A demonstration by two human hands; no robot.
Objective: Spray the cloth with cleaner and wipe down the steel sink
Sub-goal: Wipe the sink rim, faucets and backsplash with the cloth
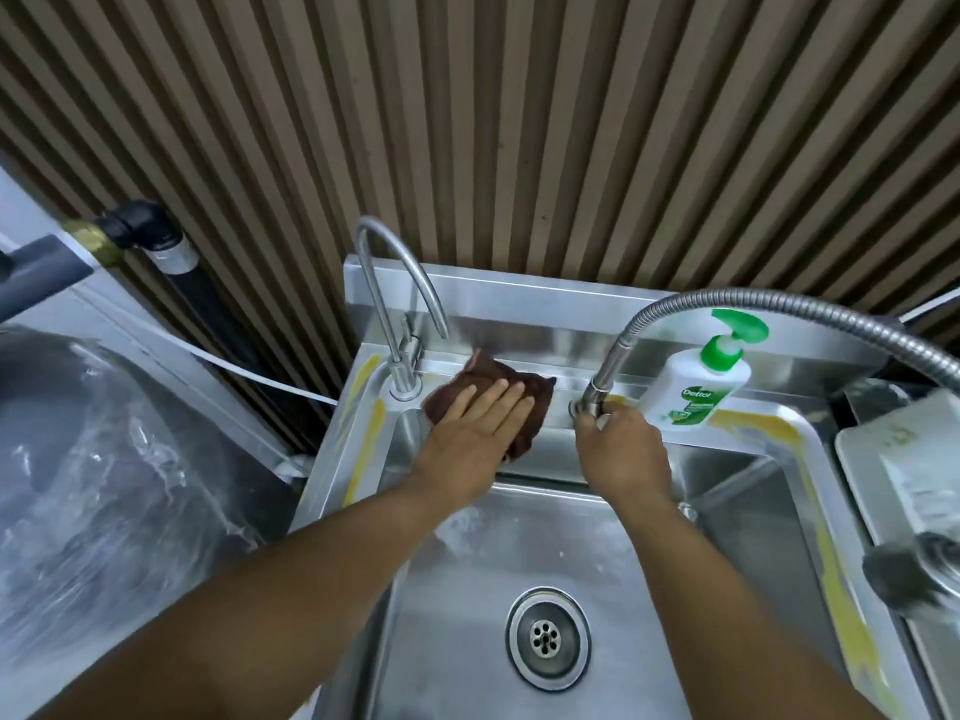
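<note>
A brown cloth [535,394] lies flat on the back ledge of the steel sink [810,491], between the two taps. My left hand [475,431] presses on it, palm down, fingers spread and straight. My right hand [621,449] is closed around the base of the flexible hose tap [589,400] on the same ledge. The sink basin lies below both hands, with the round drain [548,636] at its middle. No spray bottle is in view.
A curved gooseneck tap [397,304] rises left of the cloth. A white and green Dettol pump bottle [698,379] stands right of the hose tap. Yellow residue streaks the rim. A plastic-wrapped object [98,470] sits left, a white tray [904,470] right. Slatted wall behind.
</note>
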